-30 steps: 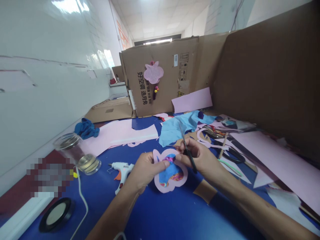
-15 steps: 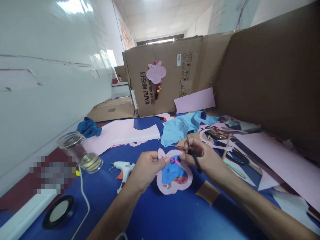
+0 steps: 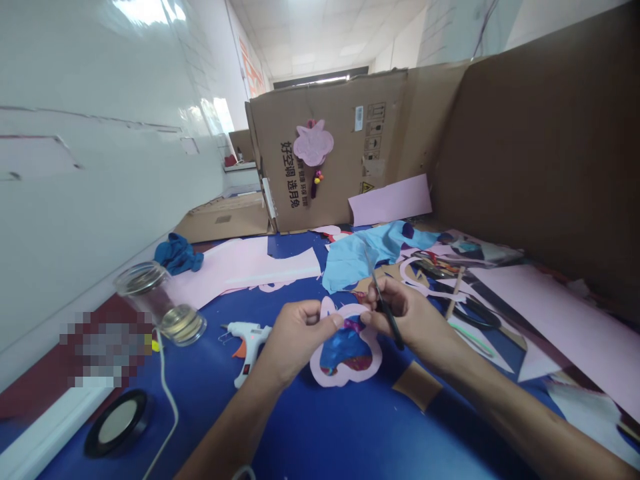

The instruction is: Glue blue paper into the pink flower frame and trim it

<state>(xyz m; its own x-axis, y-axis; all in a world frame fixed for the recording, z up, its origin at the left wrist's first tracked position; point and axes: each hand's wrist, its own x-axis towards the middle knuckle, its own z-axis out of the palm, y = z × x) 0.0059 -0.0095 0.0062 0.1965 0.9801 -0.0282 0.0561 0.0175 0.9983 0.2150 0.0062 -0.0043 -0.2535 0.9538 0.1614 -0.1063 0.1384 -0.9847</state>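
In the head view a pink, wavy-edged cutout with a blue centre and a multicoloured strip hangs between my hands over the table. My left hand pinches its upper left edge, thumb in front. At the upper right edge my right hand has its thumb and finger on the cutout. That same hand also holds a thin-bladed tool with a black handle, its metal tip pointing up and away; its exact kind is unclear. A small purple strip crosses the cutout's top between the two thumbs.
Left of my left hand lies a white glue gun, near a clear jar and a tape roll. Light blue cloth and pink sheets lie beyond and right. A finished-looking pink ornament hangs on the cardboard.
The cutout has tilted and shifted slightly left in my fingers, so its blue centre looks darker and shinier. Both hands stay nearly in place, keeping their grip.
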